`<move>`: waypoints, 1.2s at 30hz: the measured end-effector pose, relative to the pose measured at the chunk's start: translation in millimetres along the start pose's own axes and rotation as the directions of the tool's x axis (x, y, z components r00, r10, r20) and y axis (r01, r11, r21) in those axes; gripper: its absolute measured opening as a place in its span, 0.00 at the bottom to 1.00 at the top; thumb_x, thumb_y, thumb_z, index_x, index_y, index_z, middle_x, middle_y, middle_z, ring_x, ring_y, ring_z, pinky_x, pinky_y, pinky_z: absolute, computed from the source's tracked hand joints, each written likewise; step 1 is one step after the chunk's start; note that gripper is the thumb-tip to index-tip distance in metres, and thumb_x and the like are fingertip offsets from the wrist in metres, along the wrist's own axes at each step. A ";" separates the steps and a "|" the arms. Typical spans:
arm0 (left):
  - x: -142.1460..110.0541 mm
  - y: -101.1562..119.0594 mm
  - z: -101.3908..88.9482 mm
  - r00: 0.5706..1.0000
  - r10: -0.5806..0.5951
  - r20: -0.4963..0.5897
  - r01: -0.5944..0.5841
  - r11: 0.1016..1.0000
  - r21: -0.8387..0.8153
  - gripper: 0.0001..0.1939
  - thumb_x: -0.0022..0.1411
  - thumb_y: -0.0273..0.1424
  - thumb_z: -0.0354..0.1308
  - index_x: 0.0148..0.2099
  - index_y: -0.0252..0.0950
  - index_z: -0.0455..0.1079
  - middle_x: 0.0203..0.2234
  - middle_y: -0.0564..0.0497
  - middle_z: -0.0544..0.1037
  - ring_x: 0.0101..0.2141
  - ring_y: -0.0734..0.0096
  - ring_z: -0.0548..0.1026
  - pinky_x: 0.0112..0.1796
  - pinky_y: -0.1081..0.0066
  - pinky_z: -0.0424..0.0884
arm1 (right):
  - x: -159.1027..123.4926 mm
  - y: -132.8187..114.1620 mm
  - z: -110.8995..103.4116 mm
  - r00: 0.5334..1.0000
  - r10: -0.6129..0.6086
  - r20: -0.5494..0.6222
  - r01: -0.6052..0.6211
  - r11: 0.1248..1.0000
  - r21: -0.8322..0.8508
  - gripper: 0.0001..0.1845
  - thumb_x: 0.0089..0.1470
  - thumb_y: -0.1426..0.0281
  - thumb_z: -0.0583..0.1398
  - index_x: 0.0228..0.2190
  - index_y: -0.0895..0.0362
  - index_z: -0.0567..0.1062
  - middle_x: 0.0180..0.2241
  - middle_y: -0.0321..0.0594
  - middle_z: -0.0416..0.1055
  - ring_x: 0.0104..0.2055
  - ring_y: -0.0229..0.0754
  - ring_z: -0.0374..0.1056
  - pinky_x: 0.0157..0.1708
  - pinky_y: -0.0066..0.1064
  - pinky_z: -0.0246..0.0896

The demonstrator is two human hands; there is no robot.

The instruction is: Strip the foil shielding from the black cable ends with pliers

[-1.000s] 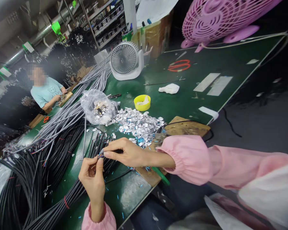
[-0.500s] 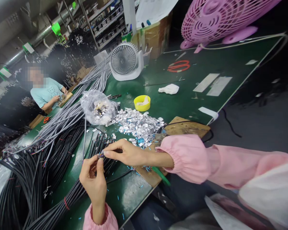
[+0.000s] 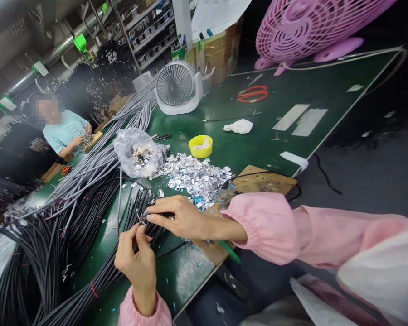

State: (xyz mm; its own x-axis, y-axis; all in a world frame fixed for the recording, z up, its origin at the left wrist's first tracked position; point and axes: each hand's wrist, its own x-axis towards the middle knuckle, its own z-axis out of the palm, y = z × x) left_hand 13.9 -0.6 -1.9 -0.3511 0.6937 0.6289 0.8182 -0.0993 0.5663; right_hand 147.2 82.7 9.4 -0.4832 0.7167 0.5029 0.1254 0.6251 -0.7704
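Near the front edge of the green-topped work table (image 3: 245, 151), the bare left hand (image 3: 136, 256) pinched the thin, coloured wires (image 3: 142, 221) at a cable's tip between thumb and forefinger, probably to keep so slight an end steady. The bare right hand (image 3: 178, 217) met it from the other side, finger and thumb drawn together at the same spot; whether they gripped a strand I could not tell, though working from opposite sides would let one hand anchor while the other picked.

Just beyond the fingers lay the ends of a bundle of slim black-jacketed cables (image 3: 73, 301), bound by a narrow red tie (image 3: 94, 288), presumably so that they stayed together within easy reach. Farther out, crinkled silver foil scraps (image 3: 197, 176) were heaped with slender blue snippets, perhaps left there to keep waste off the cables. Beside the heap sat a clear plastic bag (image 3: 124, 140) of pale bits, and past it ran long, smooth grey cables (image 3: 95, 170).

Compared with half a second earlier, the left hand had dropped slightly and shifted rightward, while the right hand had hardly moved. Across the table, the hands of a co-worker in a pale blue T-shirt (image 3: 66, 131) had come closer together.
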 end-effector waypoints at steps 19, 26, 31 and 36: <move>-3.0 -3.2 0.6 0.980 0.173 -0.096 -0.167 0.984 0.067 0.02 0.56 0.29 0.59 0.33 0.35 0.71 0.23 0.50 0.75 0.23 0.73 0.71 0.28 0.71 0.67 | 2.9 -0.6 -0.2 0.996 0.058 0.072 -0.076 0.959 0.274 0.13 0.52 0.69 0.56 0.32 0.62 0.79 0.27 0.41 0.76 0.25 0.33 0.66 0.26 0.23 0.57; -3.4 0.7 -0.9 0.986 0.136 -0.094 -0.129 0.988 0.082 0.04 0.56 0.31 0.59 0.33 0.36 0.71 0.23 0.49 0.75 0.23 0.70 0.72 0.27 0.70 0.67 | 2.4 -1.2 -0.2 0.997 0.052 0.051 -0.062 0.974 0.218 0.12 0.53 0.70 0.56 0.31 0.61 0.79 0.26 0.41 0.75 0.24 0.32 0.65 0.25 0.23 0.57; -3.6 1.8 -1.2 0.992 0.099 -0.085 -0.092 0.993 0.080 0.06 0.56 0.34 0.58 0.33 0.37 0.72 0.23 0.48 0.76 0.24 0.69 0.73 0.28 0.69 0.67 | 2.6 -2.5 -0.9 0.996 0.065 0.063 -0.078 0.967 0.242 0.12 0.53 0.70 0.56 0.32 0.61 0.79 0.26 0.40 0.75 0.23 0.32 0.64 0.25 0.23 0.56; -5.0 -0.8 -0.9 0.996 0.056 -0.071 -0.051 0.996 0.069 0.07 0.56 0.34 0.58 0.34 0.36 0.72 0.24 0.48 0.76 0.24 0.69 0.73 0.29 0.69 0.67 | 2.9 -3.0 -2.5 0.995 0.070 0.077 -0.085 0.974 0.211 0.12 0.53 0.70 0.57 0.31 0.60 0.80 0.26 0.40 0.75 0.23 0.32 0.63 0.25 0.23 0.55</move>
State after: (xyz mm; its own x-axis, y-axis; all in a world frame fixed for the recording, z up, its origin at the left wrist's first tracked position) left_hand 14.6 -4.7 -5.0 -0.3363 0.6349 0.6955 0.8643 -0.0852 0.4958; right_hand 147.6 83.7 14.1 -0.5388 0.7324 0.4163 -0.0195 0.4831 -0.8753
